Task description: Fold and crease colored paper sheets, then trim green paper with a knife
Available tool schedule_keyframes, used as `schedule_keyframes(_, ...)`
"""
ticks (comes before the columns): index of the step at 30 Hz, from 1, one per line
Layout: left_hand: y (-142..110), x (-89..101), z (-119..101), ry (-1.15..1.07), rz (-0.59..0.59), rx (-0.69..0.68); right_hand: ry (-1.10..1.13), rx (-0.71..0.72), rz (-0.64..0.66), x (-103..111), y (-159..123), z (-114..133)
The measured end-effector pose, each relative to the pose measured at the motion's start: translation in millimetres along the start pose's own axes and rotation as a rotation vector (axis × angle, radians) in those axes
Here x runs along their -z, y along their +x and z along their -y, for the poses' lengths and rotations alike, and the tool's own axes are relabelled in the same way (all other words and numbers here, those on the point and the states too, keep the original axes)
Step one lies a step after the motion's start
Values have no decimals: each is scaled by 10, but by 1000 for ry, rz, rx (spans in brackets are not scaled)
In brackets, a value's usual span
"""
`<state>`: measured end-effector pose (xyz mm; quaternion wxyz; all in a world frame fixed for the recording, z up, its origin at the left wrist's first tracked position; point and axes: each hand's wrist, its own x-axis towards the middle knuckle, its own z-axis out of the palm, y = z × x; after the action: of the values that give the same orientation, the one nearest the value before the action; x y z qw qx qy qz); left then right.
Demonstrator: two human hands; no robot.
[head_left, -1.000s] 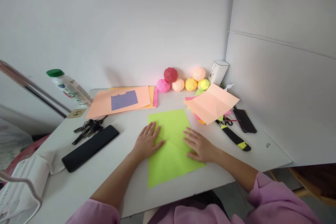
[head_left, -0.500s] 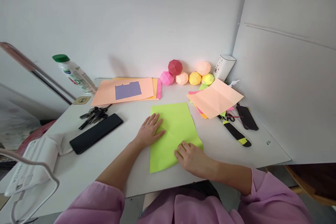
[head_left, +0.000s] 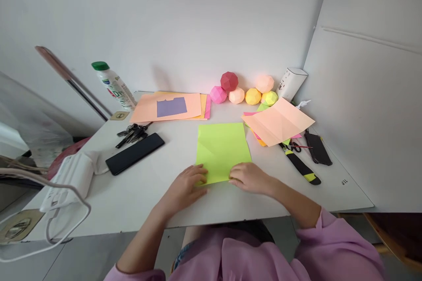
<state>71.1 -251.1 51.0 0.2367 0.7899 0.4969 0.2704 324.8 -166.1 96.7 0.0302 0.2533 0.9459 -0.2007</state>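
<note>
A bright green sheet of paper (head_left: 220,147) lies on the white table in front of me, with faint creases in it. My left hand (head_left: 187,186) is at its near left corner, fingers bent over the paper and thumb lower, by the edge. At the near right corner, my right hand (head_left: 249,178) has its fingers curled closed on the sheet's edge. Both hands cover parts of that near side, so the paper under the fingers is hidden.
Left are a black phone (head_left: 135,153), keys (head_left: 133,134), a bottle (head_left: 115,88) and a white power strip (head_left: 67,180). Behind lie peach sheets (head_left: 145,107) and faceted paper balls (head_left: 229,81). Right are creased peach paper (head_left: 280,120), a black-and-yellow cutter (head_left: 301,167) and a black case (head_left: 318,149).
Both hands have come to the near edge of the green paper, the left one drawing back from the sheet's middle. The sheet looks shorter from front to back. The view has shifted slightly.
</note>
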Motion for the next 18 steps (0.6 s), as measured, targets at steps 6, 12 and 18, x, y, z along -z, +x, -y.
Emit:
schedule_keyframes(6,-39,-225,-207,-161,-263,435,200,-14,173,305,74,-326)
schedule_keyframes(12,3,-286,-350,-140,-380,563,255,-19,232,314,148,-459)
schedule_keyframes(18,13,-327,-384,-139,-319,588,251,17,155,250,214,-430)
